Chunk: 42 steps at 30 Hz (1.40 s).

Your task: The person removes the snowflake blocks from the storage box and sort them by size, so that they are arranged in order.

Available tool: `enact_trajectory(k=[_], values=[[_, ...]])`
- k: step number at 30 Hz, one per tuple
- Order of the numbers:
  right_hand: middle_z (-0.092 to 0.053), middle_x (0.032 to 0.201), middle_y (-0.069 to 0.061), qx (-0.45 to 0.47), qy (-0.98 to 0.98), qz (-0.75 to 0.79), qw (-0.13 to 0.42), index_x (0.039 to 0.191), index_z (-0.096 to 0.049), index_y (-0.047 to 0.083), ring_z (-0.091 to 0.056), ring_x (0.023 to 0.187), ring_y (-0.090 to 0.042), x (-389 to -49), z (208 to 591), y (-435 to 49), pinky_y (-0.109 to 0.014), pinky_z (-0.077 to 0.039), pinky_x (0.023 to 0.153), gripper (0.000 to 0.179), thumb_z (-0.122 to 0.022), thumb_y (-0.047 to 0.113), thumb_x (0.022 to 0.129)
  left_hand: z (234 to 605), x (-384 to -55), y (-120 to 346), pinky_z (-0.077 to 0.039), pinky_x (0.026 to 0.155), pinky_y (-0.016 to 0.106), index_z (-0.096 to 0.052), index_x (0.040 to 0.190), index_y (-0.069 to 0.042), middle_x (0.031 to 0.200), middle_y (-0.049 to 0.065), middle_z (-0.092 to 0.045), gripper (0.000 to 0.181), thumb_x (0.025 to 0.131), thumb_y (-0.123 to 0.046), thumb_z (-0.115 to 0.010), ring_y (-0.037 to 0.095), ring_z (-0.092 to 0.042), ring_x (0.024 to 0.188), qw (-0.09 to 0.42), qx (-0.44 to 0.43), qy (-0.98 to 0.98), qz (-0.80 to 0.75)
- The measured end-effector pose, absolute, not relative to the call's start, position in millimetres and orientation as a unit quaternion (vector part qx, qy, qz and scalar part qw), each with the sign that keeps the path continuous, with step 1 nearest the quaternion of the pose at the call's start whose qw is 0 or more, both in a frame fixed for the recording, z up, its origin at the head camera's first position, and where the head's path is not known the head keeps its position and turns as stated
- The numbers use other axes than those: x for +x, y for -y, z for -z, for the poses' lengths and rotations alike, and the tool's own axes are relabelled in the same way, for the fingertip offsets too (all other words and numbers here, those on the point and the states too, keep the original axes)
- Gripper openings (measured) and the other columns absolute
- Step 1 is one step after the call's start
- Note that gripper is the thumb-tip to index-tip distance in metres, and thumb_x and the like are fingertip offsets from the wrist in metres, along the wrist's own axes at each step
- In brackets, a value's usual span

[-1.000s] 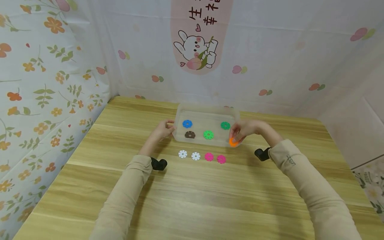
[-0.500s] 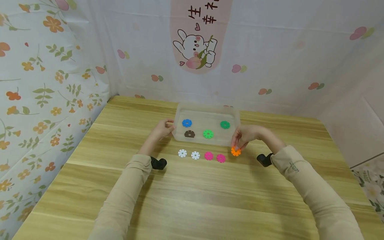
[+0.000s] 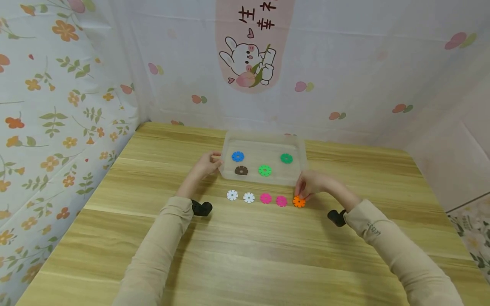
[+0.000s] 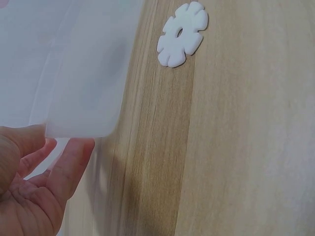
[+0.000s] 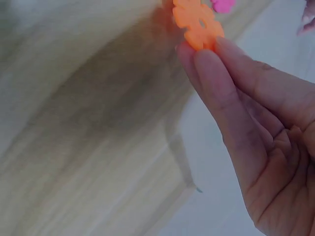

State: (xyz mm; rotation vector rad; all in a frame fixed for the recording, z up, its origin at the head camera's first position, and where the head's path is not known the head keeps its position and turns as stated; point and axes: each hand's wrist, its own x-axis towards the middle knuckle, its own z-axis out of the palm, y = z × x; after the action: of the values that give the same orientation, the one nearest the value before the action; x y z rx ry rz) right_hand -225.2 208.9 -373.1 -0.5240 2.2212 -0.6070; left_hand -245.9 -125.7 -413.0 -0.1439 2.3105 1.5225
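Note:
Between thumb and fingertips my right hand (image 3: 313, 182) pinches an orange notched plastic disc (image 3: 296, 204), at the right end of a row on the table. In the right wrist view the orange disc (image 5: 191, 18) is gripped by its edge. Two pink discs (image 3: 266, 195) and two white discs (image 3: 229, 196) lie flat to its left. My left hand (image 3: 208, 165) grips the left wall of a translucent plastic box (image 3: 260, 148), thumb on the rim and fingers below, as the left wrist view shows. Inside lie a blue disc (image 3: 235, 157), a brown disc (image 3: 241, 168), a light green disc (image 3: 262, 171) and a dark green disc (image 3: 283, 159).
The wooden table (image 3: 245, 255) stretches in front of the row towards the person. A printed cloth (image 3: 325, 55) hangs just behind the box, and a flowered cloth (image 3: 65, 140) runs along the left side. Black wrist mounts (image 3: 201, 208) sit by both cuffs.
My right hand has carried the orange disc out over the box's front right corner and down to the row's right end. My left hand has stayed at the box.

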Motion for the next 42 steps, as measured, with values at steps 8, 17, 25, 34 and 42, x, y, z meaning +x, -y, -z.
enact_trajectory(k=[8, 17, 25, 34, 42], values=[[-0.066, 0.083, -0.015, -0.208, -0.883, 0.233, 0.351, 0.088, -0.064, -0.009, -0.059, 0.071, -0.011, -219, 381, -210, -0.027, -0.055, 0.064, 0.009, -0.062, -0.008, 0.080, 413, -246, 126, -0.047, 0.092, 0.038, -0.035, 0.137, -0.003, 0.126, 0.025, -0.049, 0.042, 0.097, -0.010, -0.044, 0.034, -0.053, 0.111, 0.182, -0.043, -0.821, -0.539], [-0.067, 0.083, -0.016, -0.219, -0.890, 0.217, 0.336, 0.092, -0.063, -0.011, -0.061, 0.069, -0.010, -216, 375, -206, -0.027, -0.055, 0.065, 0.013, -0.063, -0.005, 0.080, 414, -246, 127, -0.047, 0.093, 0.038, -0.034, 0.137, -0.003, 0.128, 0.025, -0.047, 0.043, 0.096, -0.009, -0.044, 0.035, -0.052, 0.113, 0.186, -0.045, -0.813, -0.550], [-0.065, 0.079, -0.021, -0.235, -0.876, 0.257, 0.334, 0.099, -0.058, -0.012, -0.061, 0.066, -0.023, -225, 360, -206, -0.036, -0.053, 0.066, 0.017, -0.056, -0.002, 0.084, 413, -246, 127, -0.046, 0.093, 0.039, -0.033, 0.138, -0.003, 0.130, 0.025, -0.047, 0.043, 0.097, -0.010, -0.044, 0.034, -0.052, 0.114, 0.189, -0.045, -0.818, -0.542], [-0.063, 0.093, -0.021, -0.237, -0.882, 0.278, 0.297, 0.112, -0.053, -0.011, -0.059, 0.081, -0.026, -240, 353, -200, -0.033, -0.051, 0.071, 0.029, -0.056, 0.003, 0.087, 413, -245, 126, -0.049, 0.089, 0.036, -0.035, 0.137, -0.003, 0.128, 0.025, -0.048, 0.042, 0.096, -0.010, -0.044, 0.033, -0.054, 0.110, 0.180, -0.038, -0.827, -0.530], [-0.061, 0.097, -0.023, -0.268, -0.895, 0.249, 0.256, 0.111, -0.055, -0.013, -0.058, 0.096, -0.035, -251, 350, -192, -0.038, -0.050, 0.081, 0.028, -0.057, 0.000, 0.086, 414, -246, 128, -0.049, 0.090, 0.037, -0.035, 0.137, -0.003, 0.128, 0.025, -0.047, 0.042, 0.096, -0.010, -0.045, 0.033, -0.054, 0.110, 0.179, -0.035, -0.829, -0.529]])
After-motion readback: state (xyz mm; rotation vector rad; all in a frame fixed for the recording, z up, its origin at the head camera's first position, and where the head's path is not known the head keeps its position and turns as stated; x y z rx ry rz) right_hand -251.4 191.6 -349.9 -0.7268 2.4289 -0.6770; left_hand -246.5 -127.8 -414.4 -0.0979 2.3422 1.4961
